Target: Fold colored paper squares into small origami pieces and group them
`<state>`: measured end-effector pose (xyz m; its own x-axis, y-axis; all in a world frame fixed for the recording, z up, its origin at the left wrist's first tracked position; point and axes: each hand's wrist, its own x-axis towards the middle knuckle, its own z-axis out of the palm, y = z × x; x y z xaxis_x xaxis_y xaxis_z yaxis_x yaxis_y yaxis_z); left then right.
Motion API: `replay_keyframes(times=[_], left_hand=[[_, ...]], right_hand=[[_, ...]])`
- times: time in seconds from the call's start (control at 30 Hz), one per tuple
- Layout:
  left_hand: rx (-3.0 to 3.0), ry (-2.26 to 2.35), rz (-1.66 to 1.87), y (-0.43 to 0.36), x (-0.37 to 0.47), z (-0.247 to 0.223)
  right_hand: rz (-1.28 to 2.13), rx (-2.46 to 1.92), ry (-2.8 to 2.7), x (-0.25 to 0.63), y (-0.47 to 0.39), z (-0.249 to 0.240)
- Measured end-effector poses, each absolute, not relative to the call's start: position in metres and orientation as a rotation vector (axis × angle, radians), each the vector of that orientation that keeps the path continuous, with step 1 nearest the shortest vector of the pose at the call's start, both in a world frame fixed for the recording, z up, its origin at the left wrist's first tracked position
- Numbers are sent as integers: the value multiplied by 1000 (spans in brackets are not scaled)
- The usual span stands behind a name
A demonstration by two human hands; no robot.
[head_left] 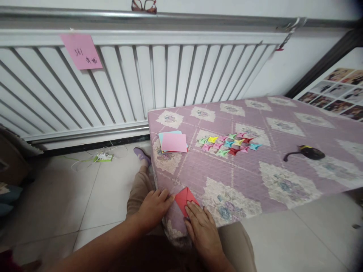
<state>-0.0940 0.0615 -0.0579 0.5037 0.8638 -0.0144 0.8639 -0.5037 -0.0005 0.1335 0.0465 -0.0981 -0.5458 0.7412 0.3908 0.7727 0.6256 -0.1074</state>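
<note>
Right hand (202, 228) lies open on folded red paper (186, 196); left hand (157, 207), grip unclear, touches its 9 o'clock corner. Pink paper note (82, 51), 11 o'clock: "361".

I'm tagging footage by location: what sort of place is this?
Probably a room in a home: there's a white radiator along the wall, a floral tablecloth and a display of photos.

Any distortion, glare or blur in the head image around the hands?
Head view: wide-angle stretch, radiator slats splaying; dark right-hand corners; soft light, no harsh glare on the red paper; left hand and right hand slightly soft; folded shapes lack crisp detail.
</note>
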Motion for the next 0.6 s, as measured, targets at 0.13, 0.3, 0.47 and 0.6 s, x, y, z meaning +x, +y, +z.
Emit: replay_keyframes(times=[0.13,0.3,0.47,0.6], left_hand=[[2615,1677,87,62,-86,-51],[2658,1523,438,44,-52,-70],[2606,1571,496,29,-36,-94],[2645,1530,477,26,-43,-97]], right_hand=[[-137,-1214,-2454,133,46,-99],[-88,-1248,-2450,133,44,-98],[-82,-1222,-2463,133,44,-99],[-68,-1223,-2431,134,45,-101]])
